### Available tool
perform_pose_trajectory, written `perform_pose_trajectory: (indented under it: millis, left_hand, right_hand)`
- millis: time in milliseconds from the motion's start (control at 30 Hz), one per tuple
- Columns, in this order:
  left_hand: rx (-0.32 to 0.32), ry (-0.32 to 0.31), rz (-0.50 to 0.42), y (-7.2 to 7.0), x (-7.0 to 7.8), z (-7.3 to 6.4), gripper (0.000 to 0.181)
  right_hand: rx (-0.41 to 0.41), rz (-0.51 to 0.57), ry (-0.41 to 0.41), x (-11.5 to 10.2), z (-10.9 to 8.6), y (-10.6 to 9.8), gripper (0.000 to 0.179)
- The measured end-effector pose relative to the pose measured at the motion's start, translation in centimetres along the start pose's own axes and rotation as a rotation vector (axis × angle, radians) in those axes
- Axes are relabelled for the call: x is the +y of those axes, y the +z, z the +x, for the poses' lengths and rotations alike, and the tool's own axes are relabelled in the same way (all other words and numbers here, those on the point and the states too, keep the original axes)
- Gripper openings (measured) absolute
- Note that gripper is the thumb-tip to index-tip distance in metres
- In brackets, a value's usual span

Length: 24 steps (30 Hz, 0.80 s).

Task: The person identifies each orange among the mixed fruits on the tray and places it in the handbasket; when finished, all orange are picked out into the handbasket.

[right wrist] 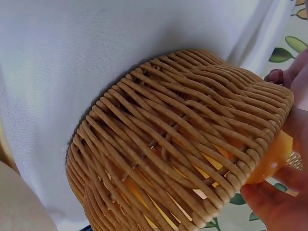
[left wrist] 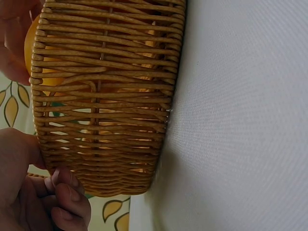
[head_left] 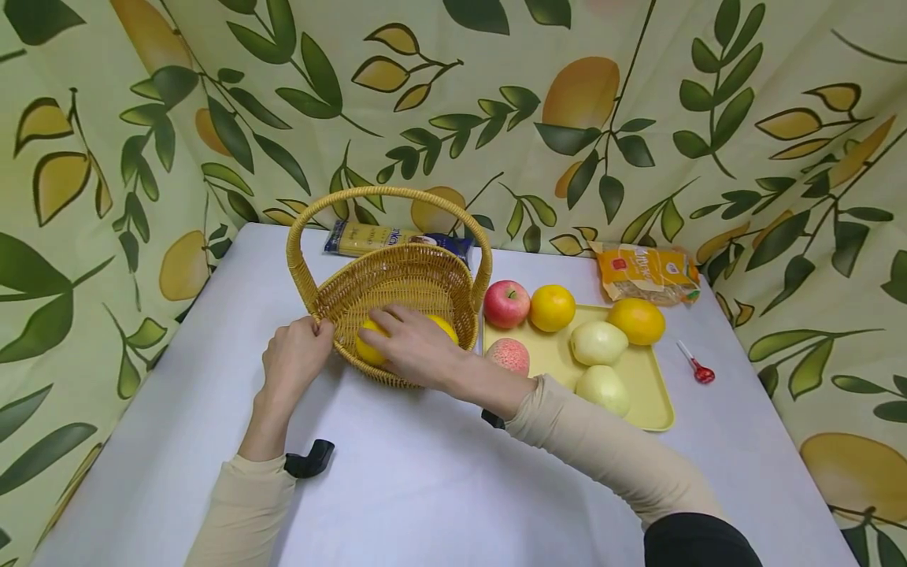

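The wicker basket (head_left: 425,272) stood on the surface (head_left: 425,488), left of centre in the head view; two yellow fruits lay inside, the left one (head_left: 370,357) grasped by the right hand (head_left: 418,346), the other (head_left: 446,327) just beside that hand; the left hand (head_left: 298,354) pinched the basket's left rim; right of centre, a yellow tray (head_left: 650,390) bore two pale fruits (head_left: 598,343), with a pink fruit (head_left: 509,356) at its left edge; a lollipop (head_left: 703,373) lay farther right.
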State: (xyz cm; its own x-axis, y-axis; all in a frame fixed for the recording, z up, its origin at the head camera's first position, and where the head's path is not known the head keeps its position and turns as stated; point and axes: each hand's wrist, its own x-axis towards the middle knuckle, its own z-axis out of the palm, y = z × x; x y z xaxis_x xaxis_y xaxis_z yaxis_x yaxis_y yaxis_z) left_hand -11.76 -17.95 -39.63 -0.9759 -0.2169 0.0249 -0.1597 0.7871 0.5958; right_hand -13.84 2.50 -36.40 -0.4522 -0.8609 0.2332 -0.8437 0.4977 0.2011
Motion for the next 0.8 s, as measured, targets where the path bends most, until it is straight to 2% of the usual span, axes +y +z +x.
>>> perform_pose_trajectory:
  millis: [100, 300, 800]
  left_hand:
    - [-0.003, 0.006, -0.005, 0.04, 0.05, -0.02, 0.037]
    - [0.0, 0.006, -0.009, 0.06, 0.24, 0.07, 0.038]
    - [0.009, 0.0, -0.01, 0.18, -0.06, 0.06, 0.039]
  right_hand:
    - [-0.062, 0.065, 0.018, 0.12, -0.07, 0.08, 0.04]
    - [-0.166, 0.226, 0.116, 0.69, -0.51, -0.35, 0.049]
    - [-0.145, 0.215, 0.119, 0.88, -0.85, -0.23, 0.046]
